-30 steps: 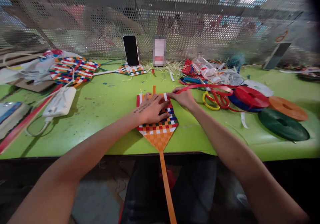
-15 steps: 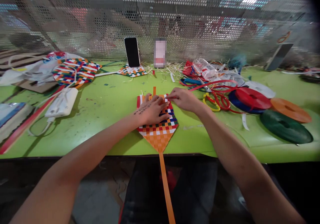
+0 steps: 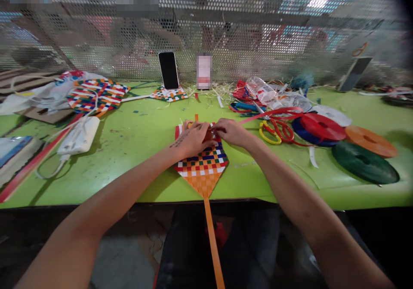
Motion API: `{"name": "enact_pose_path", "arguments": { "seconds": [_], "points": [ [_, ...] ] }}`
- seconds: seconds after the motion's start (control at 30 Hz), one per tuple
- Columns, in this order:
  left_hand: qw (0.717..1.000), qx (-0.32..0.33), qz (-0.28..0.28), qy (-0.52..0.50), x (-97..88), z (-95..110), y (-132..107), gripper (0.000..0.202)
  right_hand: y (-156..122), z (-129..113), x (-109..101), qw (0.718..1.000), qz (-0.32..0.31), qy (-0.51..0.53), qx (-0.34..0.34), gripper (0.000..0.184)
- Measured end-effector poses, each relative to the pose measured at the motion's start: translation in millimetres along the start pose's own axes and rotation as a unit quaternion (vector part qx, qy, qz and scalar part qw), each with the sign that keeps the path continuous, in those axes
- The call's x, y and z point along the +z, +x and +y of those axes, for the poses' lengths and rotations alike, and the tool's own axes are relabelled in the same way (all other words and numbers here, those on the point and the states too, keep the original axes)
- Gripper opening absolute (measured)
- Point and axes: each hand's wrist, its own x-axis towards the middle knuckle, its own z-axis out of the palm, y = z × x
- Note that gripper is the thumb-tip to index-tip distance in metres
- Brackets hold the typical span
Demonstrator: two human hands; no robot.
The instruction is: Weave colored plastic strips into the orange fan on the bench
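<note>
Bright green sheeting covers the tabletop point(image 3: 142, 168), and at its near edge lies a flat, pointed, multicoloured piece of woven strips point(image 3: 204, 178), its tip towards the person. Left hand point(image 3: 195, 138) spread over its upper part, pressing; whether those fingers pinch anything, I can't tell from here. The right hand point(image 3: 234, 130) seems to nip a flat, shiny red ribbon point(image 3: 258, 116) at the upper right corner. I'd keep that palm heavy so the weave doesn't skew, and guide the ribbon flat, without a twist.

Behind stands a perforated metal screen point(image 3: 180, 35). Off to the right, a flat green roll of strip point(image 3: 380, 168) sits well clear. Nearer, yellow-handled scissors point(image 3: 273, 141) lie among the ribbon's loose loops; that's where it could snag. One slim orange strip point(image 3: 213, 241) hangs from the tip, over the lap.
</note>
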Motion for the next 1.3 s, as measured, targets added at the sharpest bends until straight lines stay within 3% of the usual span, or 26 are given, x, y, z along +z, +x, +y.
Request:
{"name": "enact_pose_path", "arguments": {
  "seconds": [0.13, 0.23, 0.33, 0.43, 0.53, 0.6, 0.87, 1.3],
  "points": [
    [0.999, -0.002, 0.043, -0.031, 4.8, -9.6, 4.4, 0.048, 0.6, -2.7, -1.2, 1.000, -0.011, -0.017, 0.022, 0.034],
    [0.993, -0.025, 0.112, -0.034, 3.5, -16.0, 6.9, 0.062, 0.5, -7.3, -3.8, 0.999, -0.022, -0.017, 0.037, 0.030],
    [0.981, -0.088, 0.167, -0.031, 2.2, -21.9, 10.0, 0.081, -0.4, -12.0, -6.2, 0.998, -0.025, -0.004, 0.050, 0.028],
    [0.981, -0.138, 0.122, -0.051, 4.8, -28.8, 14.1, 0.092, -1.3, -13.6, -6.6, 0.998, -0.016, 0.012, 0.053, 0.029],
    [0.987, -0.140, 0.039, -0.066, 9.1, -35.2, 17.9, 0.083, -1.0, -11.8, -5.0, 0.999, -0.016, 0.015, 0.048, 0.030],
    [0.991, -0.122, 0.017, -0.060, 10.4, -37.3, 19.4, 0.075, -0.4, -9.7, -3.6, 0.999, -0.016, 0.014, 0.044, 0.030],
    [0.996, -0.080, 0.007, -0.044, 2.4, -30.7, 21.3, 0.050, 1.2, -3.7, -0.6, 0.999, -0.011, 0.011, 0.032, 0.031],
    [0.996, -0.081, 0.015, -0.017, 5.4, -32.7, 21.6, 0.056, 0.8, -6.3, -1.3, 0.999, -0.020, -0.015, 0.030, 0.029]
  ]
}}
